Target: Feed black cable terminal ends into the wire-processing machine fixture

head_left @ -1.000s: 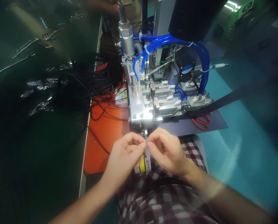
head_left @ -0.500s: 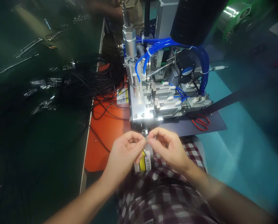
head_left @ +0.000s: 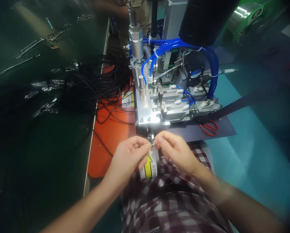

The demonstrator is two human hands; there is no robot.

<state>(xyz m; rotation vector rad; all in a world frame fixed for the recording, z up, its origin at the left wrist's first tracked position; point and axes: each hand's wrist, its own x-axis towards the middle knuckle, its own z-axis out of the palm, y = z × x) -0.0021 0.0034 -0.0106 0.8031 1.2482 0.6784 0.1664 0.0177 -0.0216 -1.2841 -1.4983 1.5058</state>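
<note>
Between my two hands sits a small, thin metal piece (head_left: 153, 145), too little to name more exactly. My left hand (head_left: 131, 153) pinches one end of it between thumb and index finger. On the other end, the thumb and fingertips of my right hand (head_left: 175, 147) are closed. Just beyond my fingertips is the front of a metal machine (head_left: 145, 111) with blue air tubes (head_left: 176, 42). Below my fingers lies a white label (head_left: 154, 165) with a yellow arrow, partly covered by my left hand.
Black cables (head_left: 110, 77) lie coiled on the orange tabletop (head_left: 106, 136) at the left. Red-handled scissors or pliers (head_left: 210, 127) rest on the dark mat to the right. Small bagged metal parts (head_left: 46, 106) are on the dark green surface. Another person (head_left: 143, 14) is at the back.
My fingertips have drawn slightly apart, and more of the small metal piece shows between them. My right thumb has shifted up. The view has moved a little.
</note>
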